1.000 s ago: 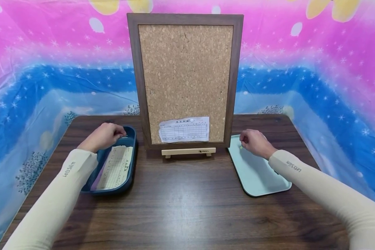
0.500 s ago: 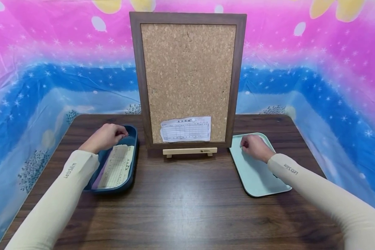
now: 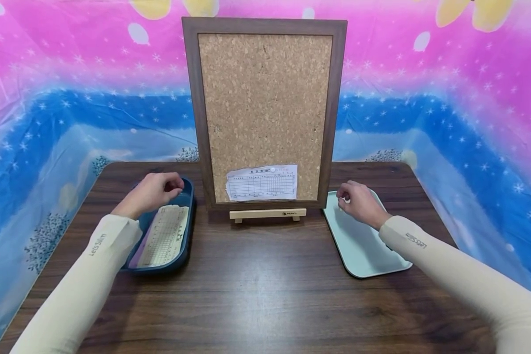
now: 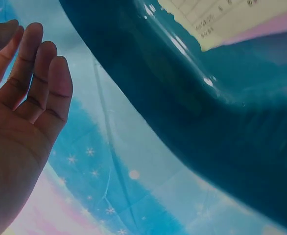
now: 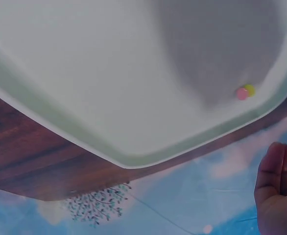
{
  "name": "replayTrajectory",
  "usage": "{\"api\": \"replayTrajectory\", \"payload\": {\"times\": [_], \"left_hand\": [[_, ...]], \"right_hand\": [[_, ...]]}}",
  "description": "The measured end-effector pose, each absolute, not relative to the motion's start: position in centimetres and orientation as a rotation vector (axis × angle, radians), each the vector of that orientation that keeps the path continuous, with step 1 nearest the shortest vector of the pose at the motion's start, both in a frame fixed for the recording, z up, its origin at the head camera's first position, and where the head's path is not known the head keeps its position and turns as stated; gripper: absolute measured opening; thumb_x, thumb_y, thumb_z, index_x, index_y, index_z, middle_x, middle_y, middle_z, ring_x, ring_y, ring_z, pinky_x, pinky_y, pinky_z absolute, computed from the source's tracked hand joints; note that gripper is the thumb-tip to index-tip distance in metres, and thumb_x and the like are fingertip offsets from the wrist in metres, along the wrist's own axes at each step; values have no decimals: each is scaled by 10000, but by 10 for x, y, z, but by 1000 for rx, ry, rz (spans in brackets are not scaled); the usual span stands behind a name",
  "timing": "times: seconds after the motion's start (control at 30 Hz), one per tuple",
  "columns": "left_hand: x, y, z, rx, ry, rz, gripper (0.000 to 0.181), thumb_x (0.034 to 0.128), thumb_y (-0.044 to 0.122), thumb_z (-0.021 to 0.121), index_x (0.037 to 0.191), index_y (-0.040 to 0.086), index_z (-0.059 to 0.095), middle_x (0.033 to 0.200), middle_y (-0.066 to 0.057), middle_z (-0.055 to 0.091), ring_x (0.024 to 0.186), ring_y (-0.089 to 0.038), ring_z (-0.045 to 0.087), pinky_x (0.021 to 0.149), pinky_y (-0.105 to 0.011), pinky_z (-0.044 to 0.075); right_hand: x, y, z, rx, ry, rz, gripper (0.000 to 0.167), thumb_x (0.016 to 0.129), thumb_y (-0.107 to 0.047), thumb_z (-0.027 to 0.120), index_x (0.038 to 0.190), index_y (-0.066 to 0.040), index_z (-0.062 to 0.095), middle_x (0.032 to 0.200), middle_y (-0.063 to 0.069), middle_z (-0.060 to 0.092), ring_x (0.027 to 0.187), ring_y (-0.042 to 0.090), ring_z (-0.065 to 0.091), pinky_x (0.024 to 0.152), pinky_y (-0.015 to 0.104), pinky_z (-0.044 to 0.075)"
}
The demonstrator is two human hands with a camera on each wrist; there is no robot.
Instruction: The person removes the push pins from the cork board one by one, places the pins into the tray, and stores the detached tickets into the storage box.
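Note:
My left hand (image 3: 157,191) hovers over the far end of a dark blue tray (image 3: 183,255). Its fingers are loosely bent, and the left wrist view shows nothing in them. Beneath it in the tray lie printed paper slips (image 3: 165,236) with a purple-edged sheet. My right hand (image 3: 360,202) is above the far left part of a pale green tray (image 3: 358,258), fingers loosely curved, with nothing visible in them. A pink push pin (image 5: 242,93) and a yellow push pin (image 5: 250,89) lie close together near that tray's corner.
A framed cork board (image 3: 265,98) stands on a small wooden easel (image 3: 267,214) between the trays. A printed form (image 3: 262,184) hangs low on it under a white pin (image 3: 273,170). All stand on a dark wooden table (image 3: 256,275), before a patterned cloth backdrop (image 3: 389,59).
Both hands stay over their trays. My left hand has lifted slightly and its fingers have loosened. The right hand's fingers have also parted a little. The form on the board has not moved.

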State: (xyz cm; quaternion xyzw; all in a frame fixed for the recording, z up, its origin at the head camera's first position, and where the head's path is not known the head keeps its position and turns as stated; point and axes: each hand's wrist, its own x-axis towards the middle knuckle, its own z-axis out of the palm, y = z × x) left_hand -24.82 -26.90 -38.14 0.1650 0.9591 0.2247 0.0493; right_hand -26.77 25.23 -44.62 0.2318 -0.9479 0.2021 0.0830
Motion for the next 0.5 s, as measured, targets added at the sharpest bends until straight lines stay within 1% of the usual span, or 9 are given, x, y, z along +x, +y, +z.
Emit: {"api": "replayTrajectory", "payload": {"times": [0.13,0.37,0.5], "left_hand": [[-246,-267,-382,537,2913,704,116,936,58,573,1040,31,619,905,-94,610,789,-221,564,698,-409,475],[-243,-264,-382,578,2914,714,112,940,79,578,1036,43,624,895,-77,613,774,-202,560,682,-398,475],[-241,-260,-381,603,2932,723,128,958,115,559,1040,48,629,882,-78,618,739,-189,554,661,-378,464]], "right_hand": [[-263,247,-439,707,-2766,610,49,836,-35,628,878,-60,633,862,63,563,784,230,579,679,391,475],[-258,244,-428,722,-2671,618,57,843,-8,620,877,-54,618,857,55,546,776,251,561,662,383,460],[-256,241,-421,721,-2604,637,94,850,1,618,922,-57,600,879,62,553,785,260,558,665,386,454]]}}
